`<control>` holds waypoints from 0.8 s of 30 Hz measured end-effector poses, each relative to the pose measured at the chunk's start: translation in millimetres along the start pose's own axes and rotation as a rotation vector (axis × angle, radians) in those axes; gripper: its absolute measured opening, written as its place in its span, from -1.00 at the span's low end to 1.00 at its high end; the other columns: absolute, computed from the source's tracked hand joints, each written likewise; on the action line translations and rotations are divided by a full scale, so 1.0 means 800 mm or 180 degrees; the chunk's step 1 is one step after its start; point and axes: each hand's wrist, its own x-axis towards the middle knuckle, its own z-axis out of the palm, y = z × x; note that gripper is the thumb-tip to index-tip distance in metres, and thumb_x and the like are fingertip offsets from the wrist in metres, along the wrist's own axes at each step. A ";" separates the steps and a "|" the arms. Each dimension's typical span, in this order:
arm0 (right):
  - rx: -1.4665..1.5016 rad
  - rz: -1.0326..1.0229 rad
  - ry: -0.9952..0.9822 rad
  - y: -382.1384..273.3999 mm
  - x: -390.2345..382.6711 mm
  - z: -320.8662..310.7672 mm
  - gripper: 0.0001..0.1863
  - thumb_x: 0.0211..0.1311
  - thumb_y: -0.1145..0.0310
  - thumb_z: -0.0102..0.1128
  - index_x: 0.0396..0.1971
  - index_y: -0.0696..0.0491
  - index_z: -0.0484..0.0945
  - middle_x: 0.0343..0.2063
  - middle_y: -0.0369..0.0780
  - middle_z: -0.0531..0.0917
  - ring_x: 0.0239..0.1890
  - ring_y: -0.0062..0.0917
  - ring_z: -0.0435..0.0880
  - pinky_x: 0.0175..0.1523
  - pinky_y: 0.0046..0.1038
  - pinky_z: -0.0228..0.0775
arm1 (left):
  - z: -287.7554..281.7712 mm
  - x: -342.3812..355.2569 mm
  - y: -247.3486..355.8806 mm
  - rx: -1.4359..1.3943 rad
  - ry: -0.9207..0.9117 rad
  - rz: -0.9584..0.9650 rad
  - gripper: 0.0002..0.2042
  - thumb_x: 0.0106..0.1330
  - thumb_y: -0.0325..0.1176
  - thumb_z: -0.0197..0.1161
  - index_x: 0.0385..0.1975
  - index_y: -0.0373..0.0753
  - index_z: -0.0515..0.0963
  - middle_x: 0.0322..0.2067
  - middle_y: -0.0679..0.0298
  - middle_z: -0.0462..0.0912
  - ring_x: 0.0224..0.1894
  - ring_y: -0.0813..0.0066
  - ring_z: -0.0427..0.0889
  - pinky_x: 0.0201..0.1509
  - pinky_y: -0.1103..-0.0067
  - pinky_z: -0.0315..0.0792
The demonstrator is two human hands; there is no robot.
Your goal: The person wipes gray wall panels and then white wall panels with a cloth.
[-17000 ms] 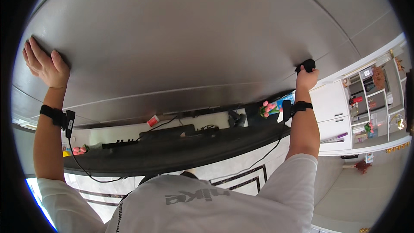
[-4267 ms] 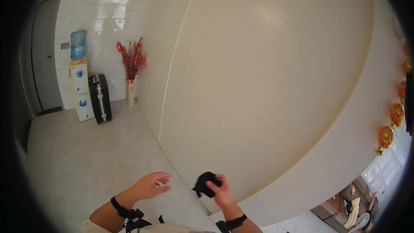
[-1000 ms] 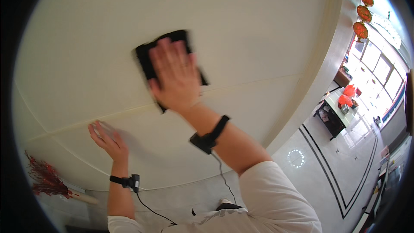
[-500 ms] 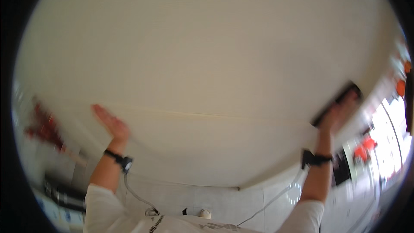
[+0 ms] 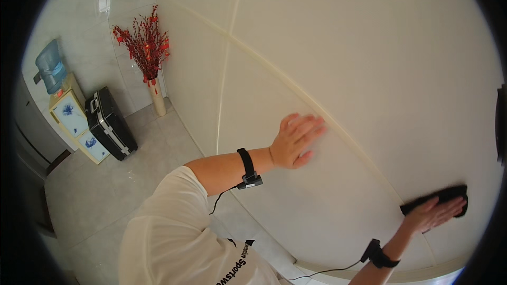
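Observation:
A large cream-white panel (image 5: 338, 63) with raised seams fills most of the view. At its lower right, my right hand (image 5: 434, 214) presses a black cloth (image 5: 446, 194) flat to the surface, its fingers laid together along it. My left hand (image 5: 298, 141) is near the panel's middle, just below the diagonal seam (image 5: 301, 93). Its fingers are spread and slightly blurred, with nothing in them. Whether the left fingertips touch the panel I cannot tell. Each wrist wears a black strap with a small box and a cable.
On the left, a vase (image 5: 157, 99) of red decorative branches stands by the panel's edge. Beside it are a black hard case (image 5: 110, 124) and a cabinet (image 5: 74, 116) topped by a blue water bottle (image 5: 51, 67). Grey tiles (image 5: 127, 190) cover the floor.
The view has swung left, bringing the vase, case and water bottle into clear sight. My left hand has come across my body toward the right; my right hand still has the black cloth.

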 end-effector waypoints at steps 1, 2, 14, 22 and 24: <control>0.0085 0.0001 0.0006 -0.032 -0.010 0.009 -0.29 0.65 -0.06 -0.28 0.53 0.16 0.13 0.53 0.00 0.18 0.55 0.01 0.14 0.55 -0.05 0.05 | -0.002 -0.012 -0.009 0.0010 0.0008 0.0026 -0.45 0.45 -0.11 -0.03 0.34 -0.28 0.44 0.38 -0.07 0.33 0.34 -0.02 0.36 0.41 0.04 0.08; 0.0083 -0.0029 0.0039 -0.068 -0.034 0.015 -0.29 0.65 -0.05 -0.27 0.53 0.17 0.13 0.52 0.02 0.18 0.54 0.03 0.14 0.54 -0.03 0.06 | 0.010 -0.042 -0.020 -0.0048 0.0161 0.0159 -0.47 0.42 -0.14 0.02 0.32 -0.24 0.45 0.37 -0.02 0.35 0.33 0.04 0.38 0.40 0.04 0.11; 0.1418 -0.2944 -0.1617 -0.862 0.196 -0.055 -0.22 0.20 0.23 0.20 0.49 -0.18 0.30 0.54 -0.39 0.24 0.56 -0.50 0.19 0.60 -0.22 -0.01 | -0.364 -0.149 -0.417 0.0122 0.0717 -0.1408 -0.45 0.21 -0.30 0.24 0.25 -0.25 0.44 0.30 -0.05 0.35 0.29 -0.02 0.34 0.34 0.08 0.16; 0.1688 -0.3377 -0.1690 -0.904 0.210 -0.057 -0.34 0.22 0.28 0.19 0.39 -0.18 0.43 0.49 -0.46 0.32 0.55 -0.55 0.18 0.62 -0.21 -0.05 | -0.337 -0.169 -0.433 0.0190 0.0651 -0.1499 -0.48 0.42 -0.16 0.10 0.31 -0.31 0.38 0.32 -0.12 0.29 0.35 -0.12 0.26 0.41 0.08 0.09; 0.1687 -0.3343 -0.1701 -0.908 0.223 -0.068 -0.37 0.26 0.26 0.20 0.38 -0.21 0.43 0.47 -0.47 0.34 0.55 -0.55 0.17 0.63 -0.21 -0.09 | -0.329 -0.168 -0.427 0.0167 0.0671 -0.1479 -0.47 0.43 -0.15 0.09 0.31 -0.31 0.37 0.33 -0.12 0.28 0.37 -0.12 0.24 0.42 0.05 0.06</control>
